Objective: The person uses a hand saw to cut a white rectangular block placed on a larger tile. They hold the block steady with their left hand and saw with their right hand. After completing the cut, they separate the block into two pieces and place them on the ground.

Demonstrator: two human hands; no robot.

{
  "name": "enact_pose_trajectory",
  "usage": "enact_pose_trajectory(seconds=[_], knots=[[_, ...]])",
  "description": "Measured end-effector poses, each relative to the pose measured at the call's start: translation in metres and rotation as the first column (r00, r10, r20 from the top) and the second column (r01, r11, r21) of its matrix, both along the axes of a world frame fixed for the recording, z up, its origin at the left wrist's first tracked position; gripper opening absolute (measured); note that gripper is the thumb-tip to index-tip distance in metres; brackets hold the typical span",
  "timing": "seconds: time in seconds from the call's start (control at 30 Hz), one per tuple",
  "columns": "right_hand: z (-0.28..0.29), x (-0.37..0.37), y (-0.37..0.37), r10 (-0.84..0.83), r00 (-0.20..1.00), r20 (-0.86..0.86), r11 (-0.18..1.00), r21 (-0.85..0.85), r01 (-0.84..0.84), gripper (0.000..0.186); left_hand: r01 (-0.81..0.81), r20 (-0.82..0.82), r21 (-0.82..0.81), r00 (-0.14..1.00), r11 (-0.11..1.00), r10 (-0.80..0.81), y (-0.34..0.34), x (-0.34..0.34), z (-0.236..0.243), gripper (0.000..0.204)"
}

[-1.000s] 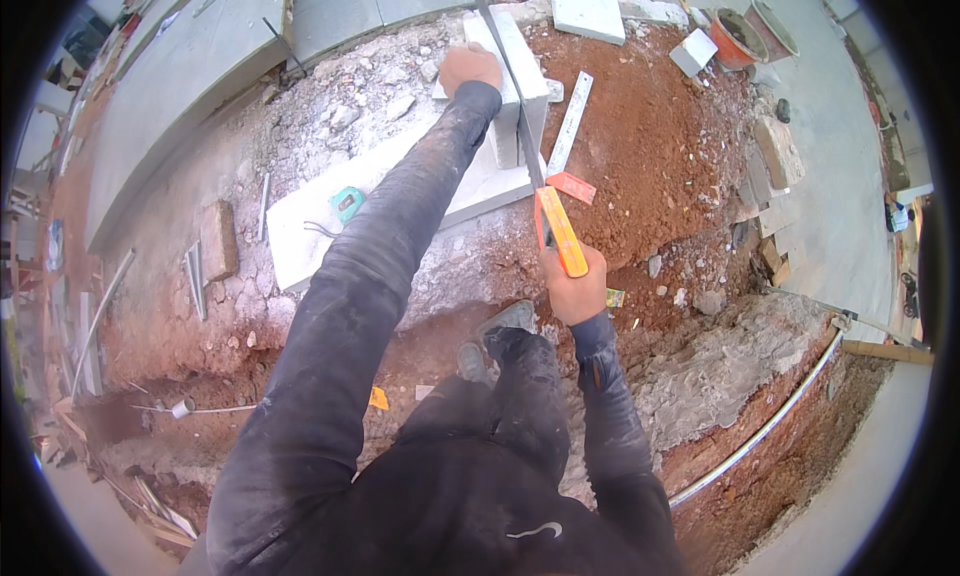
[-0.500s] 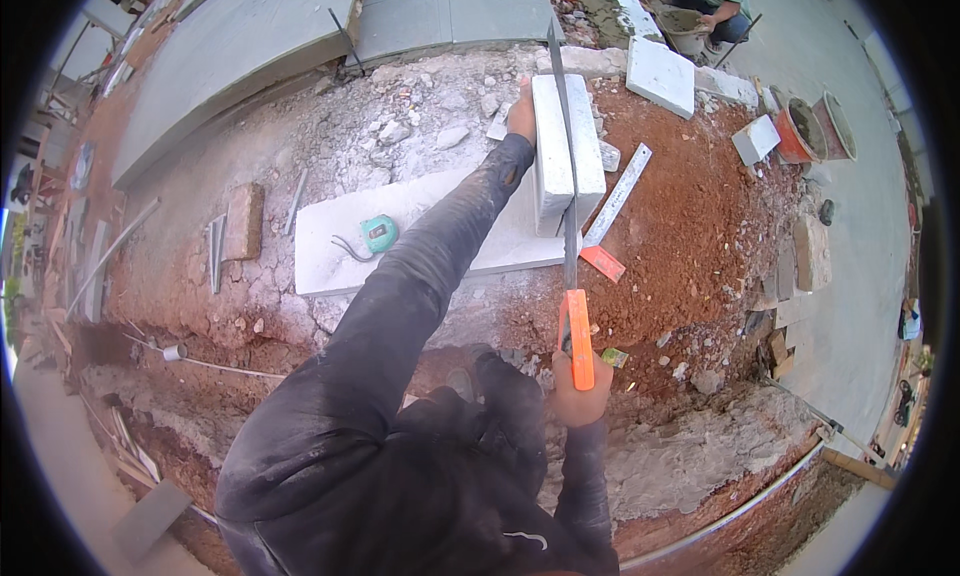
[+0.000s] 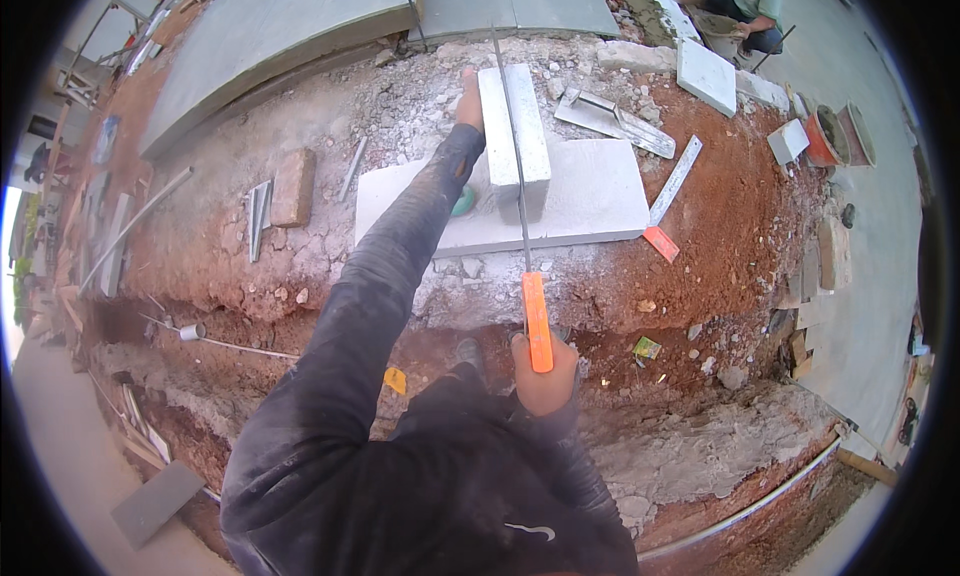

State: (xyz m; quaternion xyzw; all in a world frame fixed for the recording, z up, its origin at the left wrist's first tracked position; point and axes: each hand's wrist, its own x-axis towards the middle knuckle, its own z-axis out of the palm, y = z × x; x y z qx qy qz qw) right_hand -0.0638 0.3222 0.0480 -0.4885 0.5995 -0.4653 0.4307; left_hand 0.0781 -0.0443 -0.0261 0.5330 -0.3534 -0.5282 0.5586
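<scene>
My right hand (image 3: 546,374) is closed round the orange handle of a handsaw (image 3: 538,321). Its long blade points away from me and runs lengthwise over a white block (image 3: 528,121); how deep it sits in the block I cannot tell. At the block's far left edge, my left hand (image 3: 469,104) grips it, its fingers partly hidden. The block rests on a larger white slab (image 3: 590,191) lying on the rubble. A green tape measure (image 3: 464,201) on the slab is mostly covered by my left forearm.
Right of the block lie a metal trowel (image 3: 640,133) and a ruler with an orange end (image 3: 676,181). A brick (image 3: 293,188) and metal strips (image 3: 259,221) lie left. Buckets (image 3: 826,141) stand far right, near a crouching person (image 3: 755,6). A trench (image 3: 330,346) runs before me.
The white block, with my left hand and the saw, has shifted left along the slab. The trowel now shows, while my forearm covers most of the tape measure. The whole view has shifted too.
</scene>
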Motion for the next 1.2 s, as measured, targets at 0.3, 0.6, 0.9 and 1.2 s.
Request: enact_pose_trajectory(seconds=[0.3, 0.6, 0.9, 1.2], knots=[[-0.015, 0.008, 0.008, -0.114, 0.979, 0.170, 0.985, 0.149, 0.089, 0.023, -0.011, 0.624, 0.051, 0.781, 0.999, -0.024, 0.029, -0.033, 0.028, 0.057], [-0.016, 0.000, 0.040, -0.089, 0.992, 0.093, 0.987, 0.141, 0.075, 0.011, -0.045, 0.722, 0.019, 0.692, 0.999, 0.017, 0.051, -0.036, 0.040, 0.050], [-0.002, 0.019, 0.122, -0.191, 0.980, -0.047, 0.978, 0.078, 0.194, 0.013, -0.047, 0.774, -0.055, 0.629, 0.997, 0.072, 0.041, -0.021, 0.032, 0.049], [-0.024, 0.023, 0.001, -0.158, 0.984, -0.083, 0.986, -0.060, 0.153, 0.013, -0.081, 0.855, -0.016, 0.515, 0.997, 0.055, 0.034, -0.012, 0.026, 0.047]])
